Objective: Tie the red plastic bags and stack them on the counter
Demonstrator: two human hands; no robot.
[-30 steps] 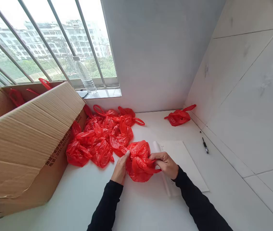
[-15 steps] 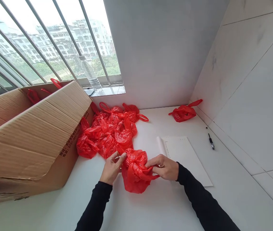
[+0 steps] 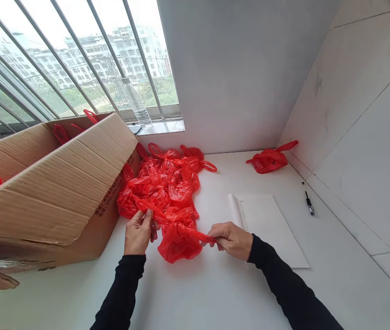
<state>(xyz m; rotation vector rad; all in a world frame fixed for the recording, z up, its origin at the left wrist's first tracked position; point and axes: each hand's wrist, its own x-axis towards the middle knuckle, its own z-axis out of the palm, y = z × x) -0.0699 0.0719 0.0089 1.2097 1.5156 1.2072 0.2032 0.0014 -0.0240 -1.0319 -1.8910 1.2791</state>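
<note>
A red plastic bag (image 3: 178,238) lies on the white counter in front of me, its two handles stretched out sideways. My left hand (image 3: 140,231) is closed on the left handle, near the cardboard box. My right hand (image 3: 231,239) pinches the right handle, beside the sheet of paper. Just behind the bag sits a pile of several knotted red bags (image 3: 163,183).
A big open cardboard box (image 3: 50,192) with red bags inside stands at the left. One more red bag (image 3: 270,160) lies in the far right corner. A white paper sheet (image 3: 270,224) and a small pen (image 3: 309,204) lie at the right. A plastic bottle (image 3: 138,103) stands on the windowsill.
My hands have moved apart, pulling the bag's two handles out to the sides. The bag has shifted left and now looks tighter and smaller.
</note>
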